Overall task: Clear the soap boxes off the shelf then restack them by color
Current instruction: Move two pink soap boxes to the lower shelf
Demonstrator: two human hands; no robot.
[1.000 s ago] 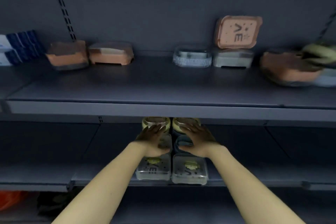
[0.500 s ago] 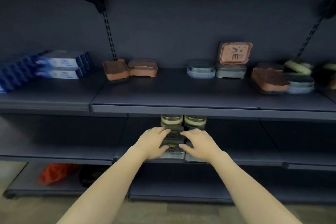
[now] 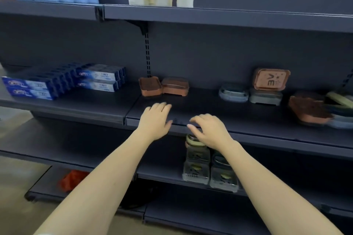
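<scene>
Presently both hands are empty, fingers loosely spread: left hand (image 3: 155, 119) over the middle shelf (image 3: 248, 133) front edge, right hand (image 3: 209, 130) just beside it at the lip. Brown soap boxes (image 3: 164, 87) sit behind the left hand at the shelf's back; grey soap boxes (image 3: 250, 94) and a mixed pile (image 3: 321, 109) lie to the right. Restacked boxes (image 3: 209, 170) stand below the shelf. Risk: the tilted lid (image 3: 271, 79) or the pile could slide if a neighbour is pulled carelessly.
</scene>
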